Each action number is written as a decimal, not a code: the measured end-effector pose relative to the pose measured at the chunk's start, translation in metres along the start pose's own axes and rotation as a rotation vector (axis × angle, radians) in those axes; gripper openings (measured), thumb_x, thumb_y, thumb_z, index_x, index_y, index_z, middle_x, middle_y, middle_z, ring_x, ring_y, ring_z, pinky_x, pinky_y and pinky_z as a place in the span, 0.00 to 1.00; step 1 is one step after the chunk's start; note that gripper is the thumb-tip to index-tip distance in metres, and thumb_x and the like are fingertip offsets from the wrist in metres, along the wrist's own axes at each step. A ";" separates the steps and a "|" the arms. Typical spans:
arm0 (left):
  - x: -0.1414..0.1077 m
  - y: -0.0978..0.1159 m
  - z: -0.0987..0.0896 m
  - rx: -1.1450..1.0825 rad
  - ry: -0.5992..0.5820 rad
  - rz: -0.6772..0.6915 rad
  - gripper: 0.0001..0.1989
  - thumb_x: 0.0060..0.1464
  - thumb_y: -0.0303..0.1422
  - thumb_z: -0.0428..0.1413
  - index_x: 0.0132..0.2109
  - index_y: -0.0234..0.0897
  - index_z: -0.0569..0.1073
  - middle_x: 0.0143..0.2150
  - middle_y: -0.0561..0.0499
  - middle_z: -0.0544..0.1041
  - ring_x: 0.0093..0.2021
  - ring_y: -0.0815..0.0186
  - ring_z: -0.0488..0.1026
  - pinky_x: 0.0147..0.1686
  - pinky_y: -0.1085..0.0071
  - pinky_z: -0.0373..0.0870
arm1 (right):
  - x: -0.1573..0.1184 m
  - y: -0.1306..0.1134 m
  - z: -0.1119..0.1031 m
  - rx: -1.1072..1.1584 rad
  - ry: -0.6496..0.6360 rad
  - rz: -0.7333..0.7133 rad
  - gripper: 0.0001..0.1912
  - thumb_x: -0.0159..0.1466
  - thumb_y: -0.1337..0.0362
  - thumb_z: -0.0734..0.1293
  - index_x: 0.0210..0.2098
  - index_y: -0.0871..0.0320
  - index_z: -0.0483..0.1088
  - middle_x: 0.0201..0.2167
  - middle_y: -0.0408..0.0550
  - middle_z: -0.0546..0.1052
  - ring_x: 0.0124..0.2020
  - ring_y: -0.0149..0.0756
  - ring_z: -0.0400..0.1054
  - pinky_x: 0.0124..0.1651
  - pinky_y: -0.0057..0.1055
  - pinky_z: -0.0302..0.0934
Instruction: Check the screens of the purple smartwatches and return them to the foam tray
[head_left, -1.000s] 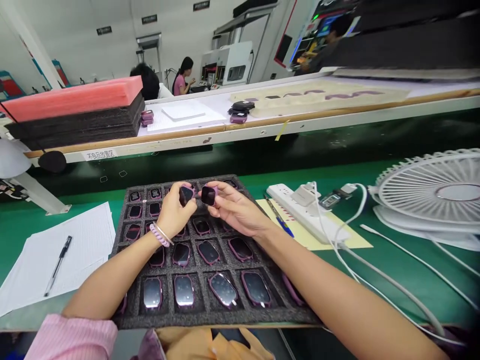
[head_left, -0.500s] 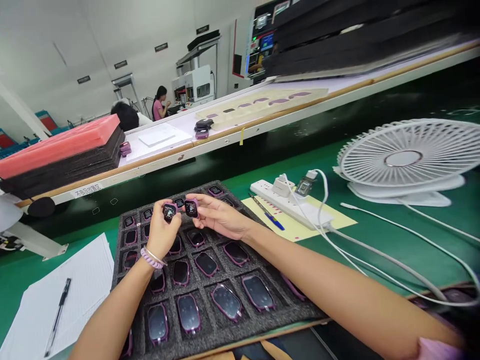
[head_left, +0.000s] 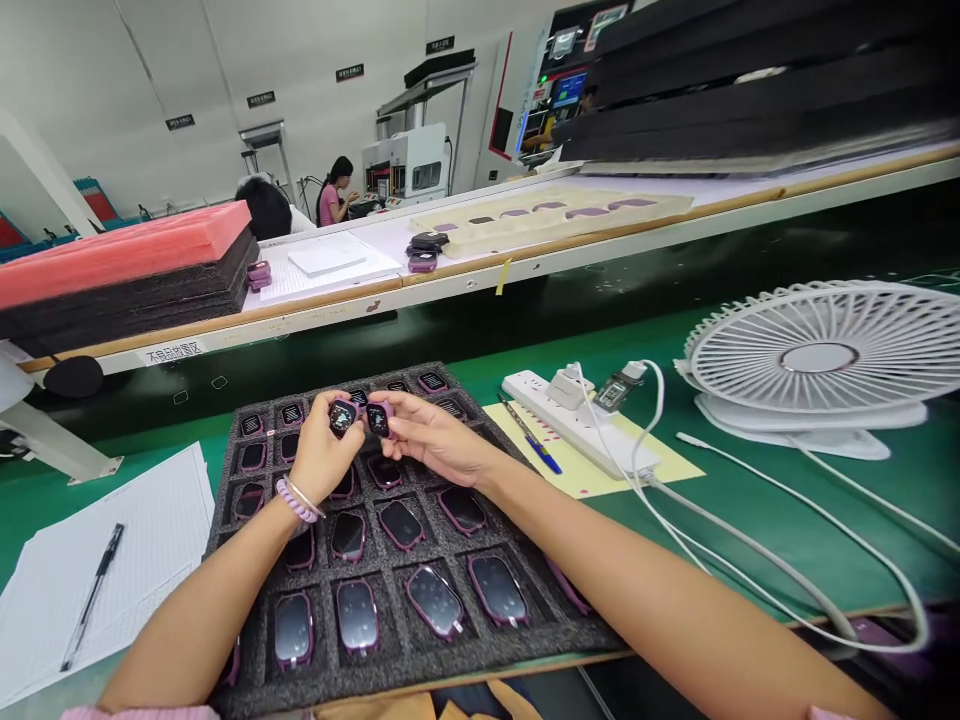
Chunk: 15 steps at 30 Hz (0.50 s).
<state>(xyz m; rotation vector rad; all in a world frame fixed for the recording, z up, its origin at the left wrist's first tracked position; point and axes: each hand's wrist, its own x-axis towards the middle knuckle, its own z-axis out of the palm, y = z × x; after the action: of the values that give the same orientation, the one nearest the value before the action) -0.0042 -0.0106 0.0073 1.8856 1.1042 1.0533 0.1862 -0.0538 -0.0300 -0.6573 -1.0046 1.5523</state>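
A dark foam tray (head_left: 397,655) lies on the green bench in front of me, its pockets filled with several purple-rimmed watch bodies (head_left: 436,601). Over the tray's far half, my left hand (head_left: 319,460) grips one watch body (head_left: 342,417) with its dark screen toward me. My right hand (head_left: 431,435) grips a second watch body (head_left: 377,419) right beside it. The two pieces are almost touching. A pale purple band circles my left wrist.
Paper sheets (head_left: 142,540) with a black pen (head_left: 91,596) lie left of the tray. To the right are a white power strip (head_left: 581,425) with cables, a blue pen (head_left: 532,437) and a white fan (head_left: 821,358). Foam stacks (head_left: 127,275) sit on the raised shelf; people work far behind.
My view has swung and tilted; the tray sits slightly lower left in frame. Both hands keep their watch bodies, now held closer together than one second ago.
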 end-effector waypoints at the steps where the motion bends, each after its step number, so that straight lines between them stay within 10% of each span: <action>1: 0.001 -0.002 0.000 0.001 -0.005 -0.009 0.18 0.52 0.30 0.59 0.51 0.38 0.72 0.43 0.50 0.79 0.36 0.65 0.74 0.42 0.67 0.71 | 0.001 0.004 0.000 -0.020 0.020 0.042 0.29 0.58 0.58 0.85 0.56 0.53 0.76 0.35 0.39 0.76 0.31 0.28 0.77 0.35 0.22 0.72; 15: 0.007 -0.012 0.000 0.148 -0.095 0.032 0.14 0.50 0.30 0.59 0.46 0.39 0.73 0.44 0.49 0.81 0.43 0.59 0.78 0.49 0.62 0.71 | 0.006 0.012 -0.001 -0.062 0.147 0.157 0.19 0.71 0.74 0.68 0.60 0.59 0.72 0.30 0.43 0.77 0.29 0.30 0.78 0.34 0.22 0.72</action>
<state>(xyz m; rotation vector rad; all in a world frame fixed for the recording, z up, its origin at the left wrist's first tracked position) -0.0062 0.0009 -0.0011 2.0545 1.1271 0.9108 0.1797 -0.0477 -0.0408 -0.8987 -0.9107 1.5883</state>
